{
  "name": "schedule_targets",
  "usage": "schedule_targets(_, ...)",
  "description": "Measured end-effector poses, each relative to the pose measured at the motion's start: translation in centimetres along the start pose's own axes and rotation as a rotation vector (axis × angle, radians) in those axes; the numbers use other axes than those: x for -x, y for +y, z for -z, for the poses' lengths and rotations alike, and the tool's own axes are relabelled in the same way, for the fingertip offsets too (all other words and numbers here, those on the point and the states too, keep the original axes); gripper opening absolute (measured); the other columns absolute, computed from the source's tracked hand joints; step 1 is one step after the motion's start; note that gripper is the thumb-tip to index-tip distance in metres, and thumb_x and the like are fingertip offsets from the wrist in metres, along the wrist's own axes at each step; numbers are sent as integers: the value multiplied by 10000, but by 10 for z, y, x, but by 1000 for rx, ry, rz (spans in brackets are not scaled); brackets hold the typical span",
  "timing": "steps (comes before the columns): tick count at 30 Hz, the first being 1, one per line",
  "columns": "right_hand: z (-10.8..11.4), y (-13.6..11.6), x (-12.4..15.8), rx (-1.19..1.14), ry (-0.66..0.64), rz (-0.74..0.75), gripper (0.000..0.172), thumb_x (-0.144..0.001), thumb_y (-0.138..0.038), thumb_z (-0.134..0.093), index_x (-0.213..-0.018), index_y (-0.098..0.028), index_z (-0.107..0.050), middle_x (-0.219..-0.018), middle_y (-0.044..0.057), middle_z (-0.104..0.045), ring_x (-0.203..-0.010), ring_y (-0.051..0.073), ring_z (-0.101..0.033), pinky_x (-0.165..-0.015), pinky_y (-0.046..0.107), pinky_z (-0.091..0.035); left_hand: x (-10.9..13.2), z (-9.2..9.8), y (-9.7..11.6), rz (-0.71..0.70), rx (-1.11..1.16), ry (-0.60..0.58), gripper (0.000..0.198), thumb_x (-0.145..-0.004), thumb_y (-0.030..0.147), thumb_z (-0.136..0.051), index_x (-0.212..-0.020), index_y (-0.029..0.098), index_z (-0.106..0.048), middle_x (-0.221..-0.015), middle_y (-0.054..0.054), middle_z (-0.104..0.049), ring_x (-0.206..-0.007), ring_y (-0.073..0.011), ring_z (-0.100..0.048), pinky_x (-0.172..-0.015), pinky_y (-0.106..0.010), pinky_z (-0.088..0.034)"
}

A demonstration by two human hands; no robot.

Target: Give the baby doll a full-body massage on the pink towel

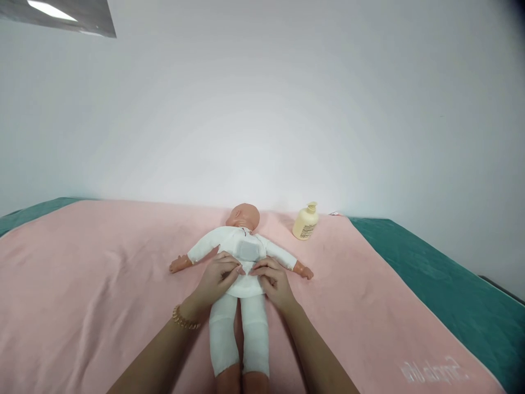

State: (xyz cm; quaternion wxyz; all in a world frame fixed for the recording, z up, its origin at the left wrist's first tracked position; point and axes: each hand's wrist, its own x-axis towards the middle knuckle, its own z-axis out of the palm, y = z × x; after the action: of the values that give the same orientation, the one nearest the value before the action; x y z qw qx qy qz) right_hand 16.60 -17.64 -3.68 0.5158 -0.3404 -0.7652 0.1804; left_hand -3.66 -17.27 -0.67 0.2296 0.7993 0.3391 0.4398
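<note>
A baby doll in white clothes lies on its back on a pink blanket, head toward the wall and arms spread. My left hand and my right hand both rest on the doll's belly, fingertips meeting at the lower hem of its white top and pinching the fabric. A gold bracelet circles my left wrist. The doll's white-trousered legs extend toward me between my forearms.
A cream pump bottle lies tilted on the blanket right of the doll's head. A teal sheet shows beyond the blanket's right edge and at the far left. A plain white wall stands close behind.
</note>
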Motion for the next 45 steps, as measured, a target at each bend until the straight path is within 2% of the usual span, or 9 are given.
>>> schedule_targets(5,-1,0,-2,-20,-61,-99,330,-781,-67,-485,-825,-268,-743,-896,28,-701,-874,195,-633,-862,389,-466,-3,3,1,31,-31,-75,265,-906,236,-494,-723,224,-685,-769,-27,-706,-821,-197,-587,-778,-357,-449)
schedule_targets(10,-1,-3,-2,-3,-70,-94,322,-788,-74,-479,-822,-259,-740,-871,32,-703,-857,198,-636,-860,394,-463,-2,4,0,19,-9,-90,245,-903,235,-497,-765,221,-699,-806,-32,-703,-848,-195,-584,-799,-359,-451)
schedule_targets(15,1,-6,1,42,-22,-1,307,-820,-98,-463,-937,-237,-711,-942,60,-659,-915,214,-595,-832,391,-471,1,3,-1,1,64,27,263,-930,247,-471,-787,201,-687,-834,-47,-677,-866,-184,-581,-817,-347,-457)
schedule_targets(19,3,-5,2,42,-18,9,303,-865,-136,-473,-1066,-242,-673,-1062,76,-617,-1014,224,-563,-879,399,-464,2,1,-3,-7,74,101,264,-948,244,-451,-835,188,-683,-919,-58,-669,-932,-178,-585,-870,-349,-449)
schedule_targets(26,4,-2,1,54,-90,-54,249,-951,-242,-463,-1063,-260,-684,-1055,65,-637,-1029,216,-561,-934,405,-426,1,-1,-9,-39,-39,47,268,-961,233,-426,-871,176,-672,-914,-51,-687,-932,-178,-578,-867,-345,-441)
schedule_targets(36,3,-4,-3,34,-138,-142,232,-952,-323,-498,-1050,-270,-702,-1036,48,-672,-1022,212,-574,-932,381,-428,-1,0,-5,49,-75,-41,312,-978,301,-402,-906,178,-679,-910,-38,-700,-934,-185,-567,-877,-357,-424)
schedule_targets(40,2,-5,-1,-18,-123,-175,236,-955,-330,-492,-1040,-270,-705,-1036,49,-665,-1030,207,-574,-942,373,-426,0,3,-4,67,-23,-47,327,-981,320,-393,-912,189,-684,-928,-35,-702,-955,-187,-574,-907,-366,-416)
schedule_targets(45,1,-1,-15,-106,37,-184,272,-958,-371,-468,-1007,-236,-699,-1031,73,-647,-1039,212,-579,-934,366,-437,-13,4,-5,93,45,110,364,-990,347,-352,-994,198,-683,-1090,-51,-666,-1079,-183,-557,-984,-366,-399)
